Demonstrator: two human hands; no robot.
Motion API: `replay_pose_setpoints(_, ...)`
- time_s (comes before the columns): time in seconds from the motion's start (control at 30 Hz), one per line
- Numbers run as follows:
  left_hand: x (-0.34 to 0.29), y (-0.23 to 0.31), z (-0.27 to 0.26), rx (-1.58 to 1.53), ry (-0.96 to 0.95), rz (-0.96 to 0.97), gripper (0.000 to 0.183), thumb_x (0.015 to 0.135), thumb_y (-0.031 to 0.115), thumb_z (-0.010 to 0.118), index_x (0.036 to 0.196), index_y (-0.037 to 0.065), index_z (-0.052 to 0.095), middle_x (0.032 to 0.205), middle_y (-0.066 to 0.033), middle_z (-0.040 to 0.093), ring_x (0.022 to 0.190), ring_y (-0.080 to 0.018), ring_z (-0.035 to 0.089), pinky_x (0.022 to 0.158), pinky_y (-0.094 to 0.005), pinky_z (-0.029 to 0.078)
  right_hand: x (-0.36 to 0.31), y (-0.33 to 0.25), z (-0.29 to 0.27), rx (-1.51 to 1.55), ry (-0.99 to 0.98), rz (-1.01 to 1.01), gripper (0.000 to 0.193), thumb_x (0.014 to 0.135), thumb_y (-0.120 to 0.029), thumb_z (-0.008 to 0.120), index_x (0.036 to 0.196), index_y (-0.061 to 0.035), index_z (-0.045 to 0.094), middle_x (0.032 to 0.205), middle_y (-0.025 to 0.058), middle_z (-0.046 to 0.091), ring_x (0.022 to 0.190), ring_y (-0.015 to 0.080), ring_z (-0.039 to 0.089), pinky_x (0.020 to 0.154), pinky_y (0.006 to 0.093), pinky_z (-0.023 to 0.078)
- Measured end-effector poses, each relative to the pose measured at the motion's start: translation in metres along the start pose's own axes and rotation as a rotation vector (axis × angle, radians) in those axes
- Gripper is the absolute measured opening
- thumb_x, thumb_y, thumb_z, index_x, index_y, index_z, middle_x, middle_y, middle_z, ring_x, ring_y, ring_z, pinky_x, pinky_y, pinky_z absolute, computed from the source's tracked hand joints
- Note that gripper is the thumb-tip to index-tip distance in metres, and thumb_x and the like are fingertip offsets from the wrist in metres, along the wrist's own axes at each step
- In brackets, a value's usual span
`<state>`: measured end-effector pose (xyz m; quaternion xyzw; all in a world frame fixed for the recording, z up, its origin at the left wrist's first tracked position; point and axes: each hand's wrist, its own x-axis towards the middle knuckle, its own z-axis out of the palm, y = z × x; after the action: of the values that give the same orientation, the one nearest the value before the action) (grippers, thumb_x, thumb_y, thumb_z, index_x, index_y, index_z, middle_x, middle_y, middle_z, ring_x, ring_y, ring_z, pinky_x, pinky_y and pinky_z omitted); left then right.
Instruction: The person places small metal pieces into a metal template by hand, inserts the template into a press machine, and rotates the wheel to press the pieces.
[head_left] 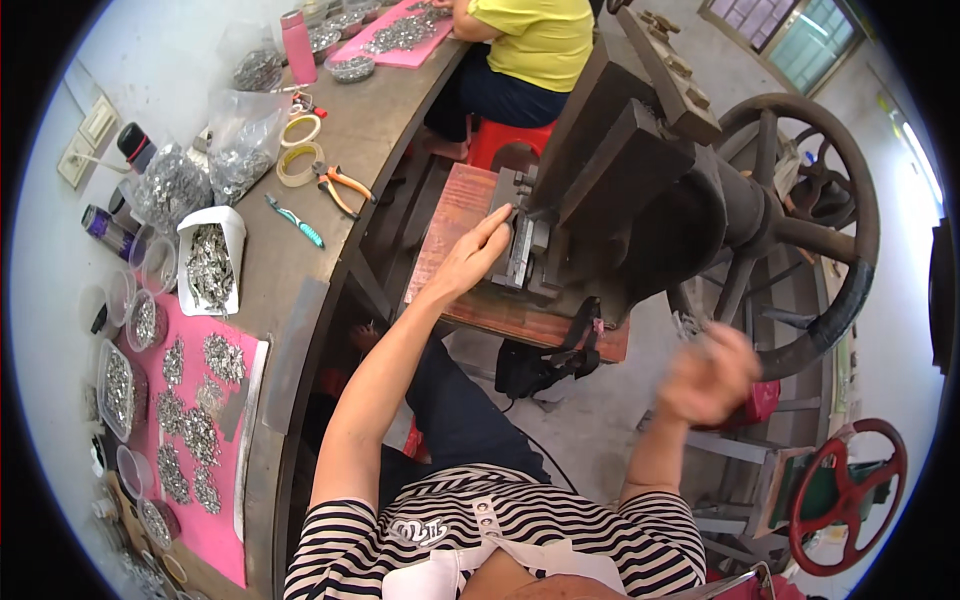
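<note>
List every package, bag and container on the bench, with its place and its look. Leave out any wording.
White open box: left bench, full of small metal parts.
Clear plastic bags: behind the box, holding metal parts.
Pink bottle: far end of the bench, upright.
Clear round tubs: beside the pink mat.

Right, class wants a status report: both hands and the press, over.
Left hand open, fingertips at the die block of the press. Right hand blurred by the big handwheel, grip unclear. Nothing between hand and die.
</note>
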<state>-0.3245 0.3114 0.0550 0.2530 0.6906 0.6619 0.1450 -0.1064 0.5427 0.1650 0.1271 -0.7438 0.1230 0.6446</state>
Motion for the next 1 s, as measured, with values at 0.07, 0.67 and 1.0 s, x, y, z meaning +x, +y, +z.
replay_pose_setpoints(0.07,-0.014,-0.010,0.001,0.145,-0.053,0.156,0.077,0.097,0.041,0.062,0.158,0.003,0.034,0.163,-0.0176,0.037,0.153,-0.0287,0.031,0.125,-0.0477,0.017,0.017,0.023,-0.050,0.028,0.453,0.109,0.033,0.096,-0.016,0.067,0.116,0.0073,0.054,0.115,0.0219,0.061,0.098,0.0300,0.061,0.089,0.0407,0.054)
replay_pose_setpoints(0.67,-0.002,-0.002,0.026,0.597,-0.109,0.222,0.109,0.075,0.056,0.081,0.156,-0.003,0.035,0.163,-0.0176,0.035,0.156,-0.0337,0.021,0.125,-0.0598,0.007,0.163,0.096,-0.098,-0.008,-0.293,0.880,0.029,0.097,-0.021,0.069,0.112,0.0001,0.056,0.069,0.0026,0.052,0.057,0.0116,0.051,0.058,0.0272,0.046)
replay_pose_setpoints(1.0,0.008,0.001,0.026,0.655,-0.100,0.190,0.113,0.073,0.059,0.082,0.156,-0.001,0.035,0.163,-0.0186,0.035,0.155,-0.0348,0.023,0.125,-0.0575,0.008,0.030,0.069,-0.076,0.011,0.114,0.635,0.019,0.095,-0.004,0.065,0.109,0.0031,0.054,0.078,0.0071,0.057,0.062,0.0135,0.057,0.059,0.0309,0.052)
